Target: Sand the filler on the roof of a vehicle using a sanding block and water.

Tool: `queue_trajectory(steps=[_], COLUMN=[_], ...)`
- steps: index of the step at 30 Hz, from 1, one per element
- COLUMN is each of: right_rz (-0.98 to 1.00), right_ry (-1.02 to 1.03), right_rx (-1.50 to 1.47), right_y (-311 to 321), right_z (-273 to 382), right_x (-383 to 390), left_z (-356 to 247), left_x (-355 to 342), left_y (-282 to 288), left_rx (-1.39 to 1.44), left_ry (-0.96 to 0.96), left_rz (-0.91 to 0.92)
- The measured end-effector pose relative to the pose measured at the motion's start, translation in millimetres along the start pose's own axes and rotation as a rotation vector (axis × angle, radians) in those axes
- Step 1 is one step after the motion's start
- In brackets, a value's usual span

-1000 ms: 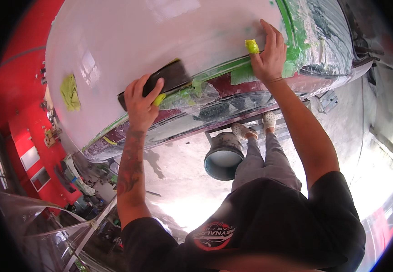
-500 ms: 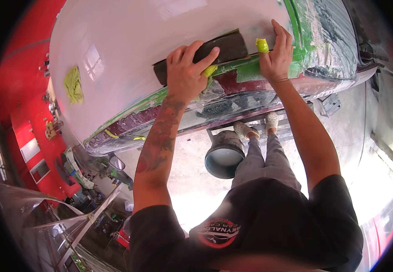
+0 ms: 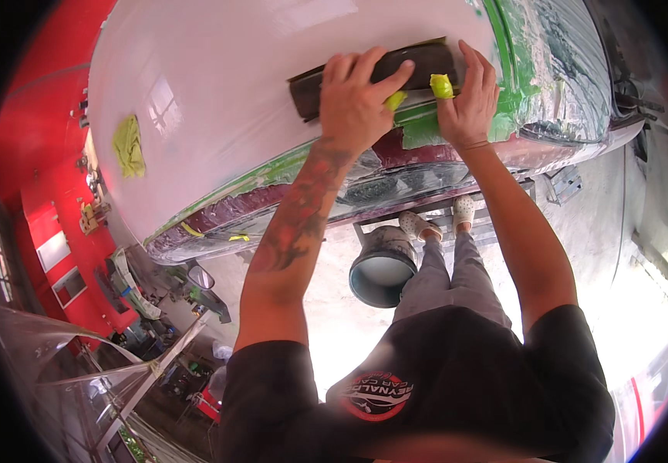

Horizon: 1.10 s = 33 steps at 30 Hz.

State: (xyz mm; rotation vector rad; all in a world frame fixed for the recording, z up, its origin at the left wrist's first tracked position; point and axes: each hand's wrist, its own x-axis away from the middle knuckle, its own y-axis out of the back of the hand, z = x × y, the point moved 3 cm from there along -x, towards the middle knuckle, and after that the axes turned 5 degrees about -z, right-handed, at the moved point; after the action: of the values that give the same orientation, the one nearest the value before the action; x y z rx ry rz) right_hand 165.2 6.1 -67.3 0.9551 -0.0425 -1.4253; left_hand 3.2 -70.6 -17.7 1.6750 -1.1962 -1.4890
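Observation:
My left hand (image 3: 359, 104) grips a long dark sanding block (image 3: 420, 68) from above, fingers over its far side. The block lies flat on a white car panel (image 3: 218, 85), close to the panel's near edge. Yellow tape wraps my left thumb (image 3: 396, 100). Just past the block's right end, my right hand (image 3: 469, 100) rests on the panel with fingers stretched out and holds nothing. Yellow tape also covers its thumb (image 3: 442, 86). Green masking tape (image 3: 423, 133) lines the panel edge beneath both hands.
A yellow-green cloth (image 3: 128, 147) lies on the panel's left side. Plastic film (image 3: 565, 69) covers the part at right. Below, a dark bucket of cloudy liquid (image 3: 382, 274) stands beside my feet, which are on a low metal-framed platform (image 3: 496, 216). A side mirror (image 3: 201, 276) is at lower left.
My left hand has slid the sanding block to the right and slightly away from me, bringing its end near my right hand. The right hand has hardly moved.

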Motion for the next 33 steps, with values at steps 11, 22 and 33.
queue_trajectory(steps=[11, 22, 33], right_rz=[0.033, -0.045, 0.036], right_ry=[0.008, -0.015, -0.002], right_rx=[0.067, -0.065, 0.013], right_y=[-0.1, 1.7, 2.7], right_z=[0.0, -9.1, 5.3], right_x=[-1.8, 3.7, -7.8], left_z=[130.7, 20.2, 153.6], left_x=[186.5, -53.7, 74.1], left_y=[130.4, -19.9, 102.0], left_rx=[-0.253, -0.020, -0.247], left_ry=[0.491, -0.082, 0.206], left_rz=[-0.058, -0.040, -0.074])
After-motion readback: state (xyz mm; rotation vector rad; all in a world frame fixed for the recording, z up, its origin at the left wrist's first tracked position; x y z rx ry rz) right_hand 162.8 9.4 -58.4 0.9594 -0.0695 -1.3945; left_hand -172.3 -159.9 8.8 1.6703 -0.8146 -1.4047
